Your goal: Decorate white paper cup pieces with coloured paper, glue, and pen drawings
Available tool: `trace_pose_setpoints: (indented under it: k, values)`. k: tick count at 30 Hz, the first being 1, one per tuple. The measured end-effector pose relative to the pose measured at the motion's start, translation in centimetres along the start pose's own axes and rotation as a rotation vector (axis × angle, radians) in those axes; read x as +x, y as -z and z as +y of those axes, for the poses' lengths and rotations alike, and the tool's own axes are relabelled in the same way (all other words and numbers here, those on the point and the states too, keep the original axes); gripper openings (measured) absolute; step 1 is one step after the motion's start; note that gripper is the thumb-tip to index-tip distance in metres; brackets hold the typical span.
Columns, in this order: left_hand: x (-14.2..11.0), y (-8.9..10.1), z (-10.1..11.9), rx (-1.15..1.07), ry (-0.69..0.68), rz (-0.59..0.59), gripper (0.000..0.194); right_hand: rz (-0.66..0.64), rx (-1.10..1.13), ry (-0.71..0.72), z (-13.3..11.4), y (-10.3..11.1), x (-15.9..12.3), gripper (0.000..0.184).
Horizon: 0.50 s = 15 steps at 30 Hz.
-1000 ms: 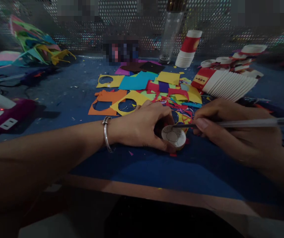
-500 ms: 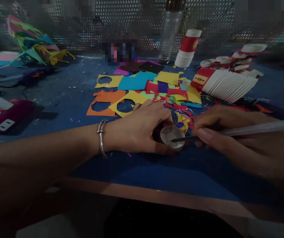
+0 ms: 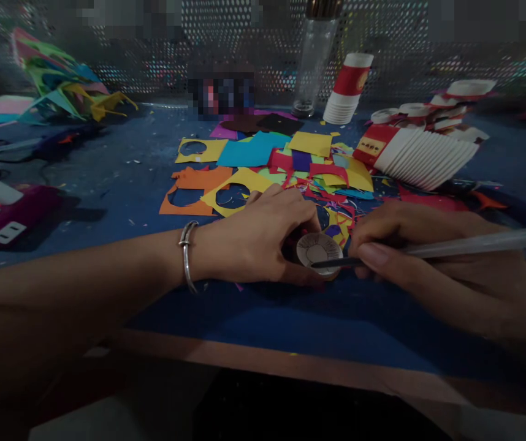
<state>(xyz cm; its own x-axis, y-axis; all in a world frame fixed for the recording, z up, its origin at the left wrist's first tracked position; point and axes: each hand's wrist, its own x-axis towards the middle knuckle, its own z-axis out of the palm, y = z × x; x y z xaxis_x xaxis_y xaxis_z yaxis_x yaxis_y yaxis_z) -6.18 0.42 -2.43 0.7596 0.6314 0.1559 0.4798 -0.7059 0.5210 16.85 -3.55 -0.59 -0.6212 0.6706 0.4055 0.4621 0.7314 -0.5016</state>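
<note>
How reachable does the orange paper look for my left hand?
Probably not without letting go: your left hand holds the round white piece, though the orange paper lies close by, mostly uncovered.

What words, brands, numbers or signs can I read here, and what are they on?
No word, brand or number can be read.
Yellow label on the lying cup stack: dark marks, too blurred to read.
Round emblem on the standing cup stack: too small to make out.
White round piece in the left hand: a drawn ring with short lines around it, no lettering.
</note>
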Motion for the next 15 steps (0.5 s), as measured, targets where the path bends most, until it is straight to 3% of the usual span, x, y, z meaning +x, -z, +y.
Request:
trace_pose_setpoints:
  k: [15]
  values:
    - [0.17, 0.14, -0.13, -0.028, 0.034, -0.018, 0.05, 0.015, 0.133, -0.078, -0.02, 0.06, 0.17, 0.02]
